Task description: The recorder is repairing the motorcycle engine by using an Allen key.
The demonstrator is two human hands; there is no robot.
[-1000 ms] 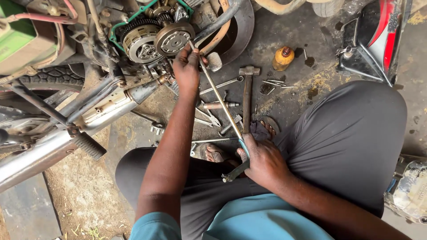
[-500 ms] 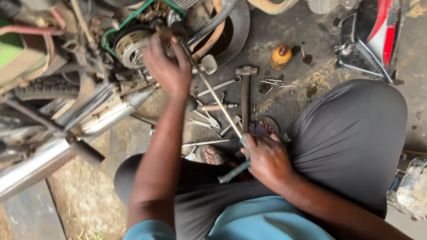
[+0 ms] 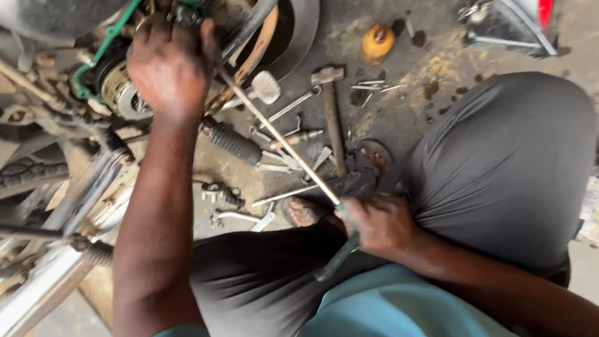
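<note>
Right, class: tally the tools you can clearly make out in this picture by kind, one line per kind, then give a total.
Long screwdriver, gripped by the right hand: 1
Hammer on the floor: 1
Spanners on the floor, and: 2
Total: 4
Other small metal pieces lie among them, too cluttered to sort.

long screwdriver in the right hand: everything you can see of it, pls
The long screwdriver has a thin, bare metal shaft and a dull greenish handle. It slants from the right hand, which grips the handle by the lap, up-left to the engine. Its tip is hidden by the left hand there. It passes above the tools on the floor.
</note>
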